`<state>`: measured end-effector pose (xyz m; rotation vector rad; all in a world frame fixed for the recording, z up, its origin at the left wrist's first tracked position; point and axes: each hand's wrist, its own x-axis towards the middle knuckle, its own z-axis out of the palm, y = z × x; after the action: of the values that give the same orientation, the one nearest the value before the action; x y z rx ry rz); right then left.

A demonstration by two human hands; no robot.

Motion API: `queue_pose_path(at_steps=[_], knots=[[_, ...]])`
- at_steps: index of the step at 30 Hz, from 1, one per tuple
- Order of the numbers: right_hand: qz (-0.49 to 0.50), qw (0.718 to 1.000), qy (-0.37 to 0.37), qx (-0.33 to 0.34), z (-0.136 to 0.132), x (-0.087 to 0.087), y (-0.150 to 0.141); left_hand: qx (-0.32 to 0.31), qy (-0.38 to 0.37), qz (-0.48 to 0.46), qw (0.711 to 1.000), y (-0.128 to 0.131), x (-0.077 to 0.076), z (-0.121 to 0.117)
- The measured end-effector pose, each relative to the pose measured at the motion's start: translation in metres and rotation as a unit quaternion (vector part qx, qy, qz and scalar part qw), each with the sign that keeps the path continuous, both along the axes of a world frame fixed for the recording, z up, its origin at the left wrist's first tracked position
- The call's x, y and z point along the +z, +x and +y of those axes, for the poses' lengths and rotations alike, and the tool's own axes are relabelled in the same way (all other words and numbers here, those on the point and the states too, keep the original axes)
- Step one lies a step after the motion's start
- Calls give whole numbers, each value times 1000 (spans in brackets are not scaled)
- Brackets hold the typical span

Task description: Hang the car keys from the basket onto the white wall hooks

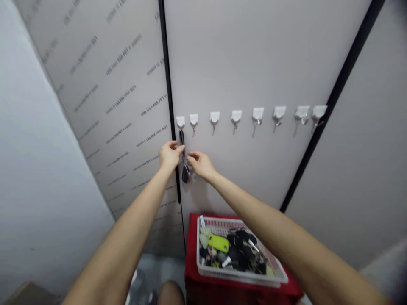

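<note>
A car key (185,174) on a dark strap (181,138) hangs from the leftmost white hook (180,121) on the wall panel. My left hand (170,156) is closed on the strap's lower part, pinching it between thumb and fingers. From the other side, my right hand (202,164) is closed, with its fingertips at the metal ring just above the car key. The fingertips partly hide the ring, and fine detail there is blurred.
Several more white hooks, including a middle hook (236,116), run rightward in a row. Below, a white plastic basket (241,275) of keys and keychains, with a yellow-green case (218,243), stands on a red cloth (191,254). Black strips (168,76) divide the panels.
</note>
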<state>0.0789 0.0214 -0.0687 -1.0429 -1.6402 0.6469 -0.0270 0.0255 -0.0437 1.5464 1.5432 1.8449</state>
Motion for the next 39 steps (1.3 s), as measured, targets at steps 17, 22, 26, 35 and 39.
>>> queue_pose_path(at_steps=[17, 22, 26, 35, 39], knots=[[-454, 869, -179, 83, -74, -168, 101, -265, -222, 504, 791, 54, -188, -89], [-234, 938, -246, 65, -71, -155, 108, -228, -149, 368, 889, 52, -180, -95], [-47, 948, -303, 88, -74, -130, 108, -232, -114, 216, 942, 59, -176, -98], [123, 938, -296, 129, -82, -74, 107, -385, -221, -22, 896, 76, -176, -89], [107, 952, -277, 75, -80, -75, 117, -386, -260, 42, 884, 60, -154, -89]])
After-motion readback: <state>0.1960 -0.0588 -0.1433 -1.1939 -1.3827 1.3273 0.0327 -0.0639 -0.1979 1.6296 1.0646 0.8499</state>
